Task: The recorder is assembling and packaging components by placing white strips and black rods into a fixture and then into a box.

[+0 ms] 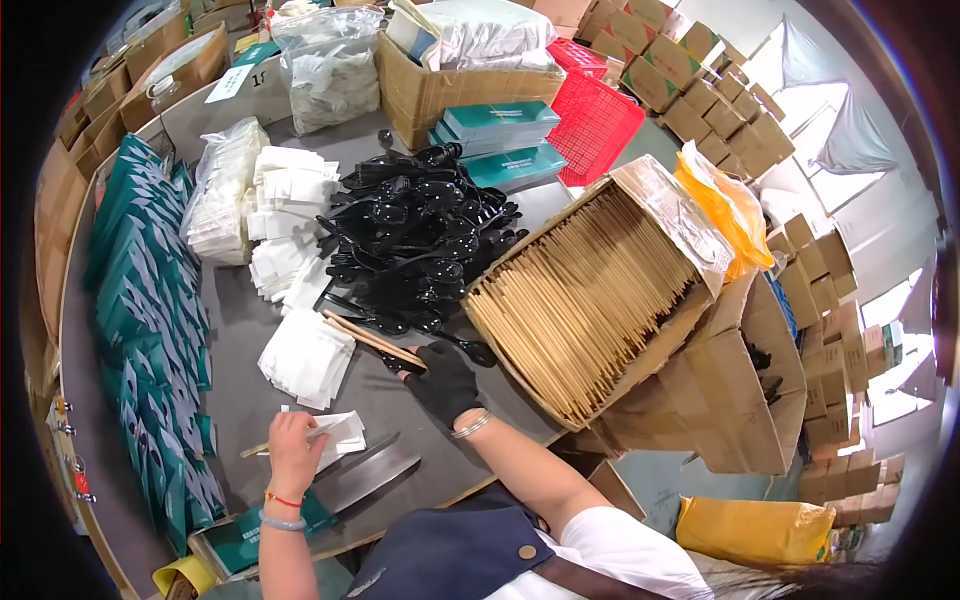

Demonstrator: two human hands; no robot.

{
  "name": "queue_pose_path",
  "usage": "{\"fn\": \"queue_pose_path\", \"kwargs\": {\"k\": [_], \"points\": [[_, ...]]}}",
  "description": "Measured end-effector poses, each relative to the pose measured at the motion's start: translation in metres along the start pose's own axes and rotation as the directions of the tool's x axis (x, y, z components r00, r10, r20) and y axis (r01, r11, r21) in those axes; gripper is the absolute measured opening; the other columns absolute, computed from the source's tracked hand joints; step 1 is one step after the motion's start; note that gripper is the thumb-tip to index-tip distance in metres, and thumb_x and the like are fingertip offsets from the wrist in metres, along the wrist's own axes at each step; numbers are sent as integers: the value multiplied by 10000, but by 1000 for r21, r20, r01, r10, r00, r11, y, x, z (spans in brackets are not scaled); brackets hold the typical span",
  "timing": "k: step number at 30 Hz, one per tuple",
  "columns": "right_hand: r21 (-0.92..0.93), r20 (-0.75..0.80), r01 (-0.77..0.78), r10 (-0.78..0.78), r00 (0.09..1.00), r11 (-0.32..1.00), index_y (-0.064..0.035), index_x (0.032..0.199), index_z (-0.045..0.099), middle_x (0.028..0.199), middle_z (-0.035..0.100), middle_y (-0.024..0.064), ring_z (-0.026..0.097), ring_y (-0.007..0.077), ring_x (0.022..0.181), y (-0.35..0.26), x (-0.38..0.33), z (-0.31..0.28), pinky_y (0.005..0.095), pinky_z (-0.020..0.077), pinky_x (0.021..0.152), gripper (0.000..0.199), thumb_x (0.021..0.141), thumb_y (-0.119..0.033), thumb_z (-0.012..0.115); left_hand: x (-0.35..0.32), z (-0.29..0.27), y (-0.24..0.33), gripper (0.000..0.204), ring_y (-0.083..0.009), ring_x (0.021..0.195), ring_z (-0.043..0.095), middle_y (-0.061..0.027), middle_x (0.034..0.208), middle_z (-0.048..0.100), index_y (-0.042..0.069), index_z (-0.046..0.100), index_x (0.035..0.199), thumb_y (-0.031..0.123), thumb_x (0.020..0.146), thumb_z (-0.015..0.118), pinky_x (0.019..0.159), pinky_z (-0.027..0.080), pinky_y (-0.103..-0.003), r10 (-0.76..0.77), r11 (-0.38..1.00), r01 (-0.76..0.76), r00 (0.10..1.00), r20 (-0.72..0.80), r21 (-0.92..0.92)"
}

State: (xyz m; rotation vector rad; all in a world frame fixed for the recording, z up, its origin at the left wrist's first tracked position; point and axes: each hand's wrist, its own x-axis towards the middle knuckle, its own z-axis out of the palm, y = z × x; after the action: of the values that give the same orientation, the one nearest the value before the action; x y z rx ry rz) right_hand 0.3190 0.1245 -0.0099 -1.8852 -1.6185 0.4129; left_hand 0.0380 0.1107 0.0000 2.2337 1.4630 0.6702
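Note:
My left hand, bare, pinches a folded white napkin low above the table's front part; the end of a thin wooden stick shows beside its fingers. To the right, my right hand in a black fingerless-looking glove is closed around a pair of wooden chopsticks, which point up and left. Something black shows under its fingers, perhaps a spoon handle. Just beyond lies a big heap of black plastic spoons. A fanned stack of white napkins sits between my hands. Near my left wrist rests a flat metal strip.
Close on the right stands a carton of wooden chopsticks. Rows of green printed packets line the left edge. More white napkins lie behind. Green boxes, a red plastic basket and a carton stand at the back.

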Motion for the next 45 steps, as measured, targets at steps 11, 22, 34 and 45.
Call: {"fn": "queue_pose_path", "kwargs": {"k": [11, 22, 34, 45], "points": [[329, 209, 35, -109, 972, 944, -46, 1133, 649, 869, 588, 72, 575, 166, 738, 6, -34, -63, 294, 479, 683, 444, 732, -132, 819, -79, -2, 54, 358, -292, 969, 533, -48, 1004, 615, 133, 674, 953, 147, 626, 821, 828, 412, -403, -34, 997, 36, 999, -43, 64], [213, 610, 220, -306, 731, 952, -193, 1149, 698, 908, 615, 59, 639, 233, 808, -39, -63, -25, 359, 516, 690, 450, 722, -277, 811, -128, -8, 77, 498, -239, 1020, 498, 67, 1165, 610, 165, 654, 1133, 240, 661, 793, 846, 368, -404, -61, 946, 47, 998, 31, 320], [107, 591, 654, -577, 564, 749, -218, 1107, 690, 957, 640, 73, 613, 273, 853, -26, -66, -11, 404, 514, 668, 294, 817, -261, 712, -123, -40, 29, 773, -343, 1208, 440, -103, 1291, 519, 64, 571, 1238, 279, 558, 871, 1034, 341, -492, -144, 976, 137, 989, 28, 168], [371, 697, -109, -200, 688, 922, -51, 950, 640, 928, 639, 154, 629, 338, 918, -64, -89, 8, 406, 502, 775, 192, 806, -159, 706, -90, -14, 49, 762, -317, 1109, 485, -88, 1253, 513, 36, 547, 1254, 180, 571, 853, 960, 395, -460, -55, 987, 42, 995, 84, 157]]}}
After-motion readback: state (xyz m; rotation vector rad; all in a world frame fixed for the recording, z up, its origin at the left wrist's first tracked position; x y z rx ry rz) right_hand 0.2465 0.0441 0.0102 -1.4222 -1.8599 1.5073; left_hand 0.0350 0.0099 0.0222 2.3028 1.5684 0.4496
